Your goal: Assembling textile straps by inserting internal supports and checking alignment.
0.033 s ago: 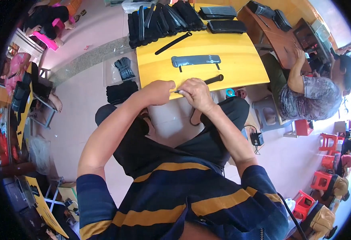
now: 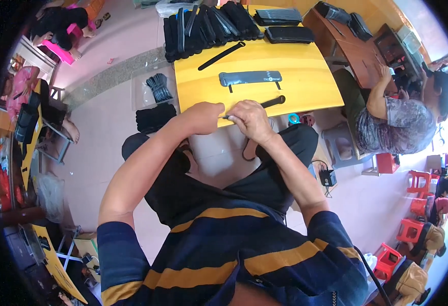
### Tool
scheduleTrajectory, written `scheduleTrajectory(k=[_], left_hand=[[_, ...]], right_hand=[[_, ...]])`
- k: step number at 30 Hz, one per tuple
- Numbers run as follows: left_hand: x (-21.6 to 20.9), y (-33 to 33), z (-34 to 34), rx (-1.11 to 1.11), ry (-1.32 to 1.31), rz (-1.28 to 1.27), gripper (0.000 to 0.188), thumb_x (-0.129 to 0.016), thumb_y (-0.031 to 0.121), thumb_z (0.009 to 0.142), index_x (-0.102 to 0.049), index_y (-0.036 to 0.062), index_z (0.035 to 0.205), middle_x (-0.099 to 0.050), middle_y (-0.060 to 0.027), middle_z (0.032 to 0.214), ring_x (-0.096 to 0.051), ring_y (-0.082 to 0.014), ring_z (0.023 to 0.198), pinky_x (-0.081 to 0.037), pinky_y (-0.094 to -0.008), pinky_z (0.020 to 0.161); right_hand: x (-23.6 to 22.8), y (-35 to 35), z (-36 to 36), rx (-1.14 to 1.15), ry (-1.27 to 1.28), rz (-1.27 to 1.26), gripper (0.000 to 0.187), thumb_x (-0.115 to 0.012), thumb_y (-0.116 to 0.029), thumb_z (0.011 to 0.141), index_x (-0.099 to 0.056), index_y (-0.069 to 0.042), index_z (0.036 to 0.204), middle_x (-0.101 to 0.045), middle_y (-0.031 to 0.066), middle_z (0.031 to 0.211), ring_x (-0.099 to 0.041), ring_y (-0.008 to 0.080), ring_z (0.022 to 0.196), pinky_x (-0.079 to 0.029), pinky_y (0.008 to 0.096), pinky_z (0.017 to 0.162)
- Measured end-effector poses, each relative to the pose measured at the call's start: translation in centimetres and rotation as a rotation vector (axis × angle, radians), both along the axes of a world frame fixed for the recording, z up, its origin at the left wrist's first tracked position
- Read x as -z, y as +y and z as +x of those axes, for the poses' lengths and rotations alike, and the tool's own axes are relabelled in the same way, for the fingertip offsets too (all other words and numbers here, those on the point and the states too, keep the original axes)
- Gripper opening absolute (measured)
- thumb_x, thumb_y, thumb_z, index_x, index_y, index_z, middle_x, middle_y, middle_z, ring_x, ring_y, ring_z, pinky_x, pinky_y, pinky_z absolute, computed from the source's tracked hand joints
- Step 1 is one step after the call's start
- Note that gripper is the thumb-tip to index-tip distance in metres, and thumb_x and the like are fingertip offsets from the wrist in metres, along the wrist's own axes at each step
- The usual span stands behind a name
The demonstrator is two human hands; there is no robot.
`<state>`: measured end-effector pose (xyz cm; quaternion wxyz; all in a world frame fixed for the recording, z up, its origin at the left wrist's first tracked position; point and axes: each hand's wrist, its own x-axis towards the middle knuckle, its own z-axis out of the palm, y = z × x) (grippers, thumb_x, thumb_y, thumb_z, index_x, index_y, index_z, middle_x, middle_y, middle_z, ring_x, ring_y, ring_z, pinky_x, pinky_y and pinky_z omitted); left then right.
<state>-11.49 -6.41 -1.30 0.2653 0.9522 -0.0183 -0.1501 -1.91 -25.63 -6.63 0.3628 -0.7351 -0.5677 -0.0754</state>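
At the near edge of the desk (image 2: 308, 76), the right hand (image 2: 252, 121) pinches one black strap (image 2: 273, 101), long axis slanting, round end rightward and away; the left hand (image 2: 206, 118) curls, fingers' grip hidden. Beyond: one grey pouch (image 2: 249, 78), one loose strap (image 2: 221, 56).

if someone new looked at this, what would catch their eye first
Probably the bright yellow table, with dark strips massed along its far-left part and a grey pouch across the middle. At its near edge, the left hand is close beside the right hand, which pinches a small dark piece.
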Motion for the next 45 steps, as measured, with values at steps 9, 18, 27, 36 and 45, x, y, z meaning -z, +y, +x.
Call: scheduleTrajectory(k=[9,18,27,36,45], left_hand=[[-0.6,-0.5,1.1,0.115,0.059,0.188,0.031,-0.057,0.007,0.088,-0.065,0.0031,0.118,-0.071,-0.0284,0.1,-0.069,-0.0454,0.096,-0.054,-0.0528,0.084],[0.1,-1.2,-0.4,-0.032,-0.007,0.171,0.029,-0.055,0.009,0.09,-0.061,0.0046,0.119,-0.071,-0.0262,0.1,-0.068,-0.0462,0.096,-0.054,-0.053,0.083],[0.9,0.2,-1.3,-0.082,0.002,-0.106,0.027,-0.058,0.011,0.09,-0.066,0.0041,0.115,-0.072,-0.0245,0.1,-0.07,-0.0417,0.095,-0.054,-0.0475,0.084],[2.3,0.0,0.1,-0.043,0.009,0.091,0.022,-0.061,0.011,0.087,-0.067,0.0028,0.106,-0.072,-0.0235,0.101,-0.069,-0.0423,0.097,-0.054,-0.0491,0.084],[2.7,-0.8,-3.0,-0.17,-0.243,-0.172,0.038,-0.055,0.006,0.091,-0.068,0.008,0.127,-0.072,-0.0187,0.087,-0.071,-0.0334,0.084,-0.055,-0.0444,0.081]], right_hand=[[-0.2,0.3,0.2,-0.021,-0.069,-0.001,0.01,-0.071,-0.007,0.078,-0.07,-0.006,0.089,-0.065,0.0094,0.084,-0.066,0.0312,0.085,-0.052,0.0429,0.08],[-0.1,0.2,0.6,-0.063,-0.073,-0.019,0.013,-0.074,-0.007,0.079,-0.071,-0.005,0.092,-0.068,0.0105,0.088,-0.067,0.0325,0.086,-0.054,0.0429,0.082],[0.0,0.4,-0.6,-0.054,-0.127,0.045,0.012,-0.076,-0.008,0.081,-0.07,-0.005,0.091,-0.069,0.0094,0.088,-0.068,0.031,0.088,-0.054,0.043,0.084],[0.8,1.2,-0.9,-0.015,-0.123,0.147,0.01,-0.075,-0.008,0.081,-0.068,-0.005,0.089,-0.067,0.009,0.085,-0.067,0.0295,0.084,-0.054,0.0419,0.08],[-1.8,-0.1,-2.7,0.18,-0.26,0.103,0.025,-0.08,-0.019,0.08,-0.07,-0.011,0.102,-0.068,0.0091,0.099,-0.067,0.0298,0.1,-0.045,0.0492,0.104]])
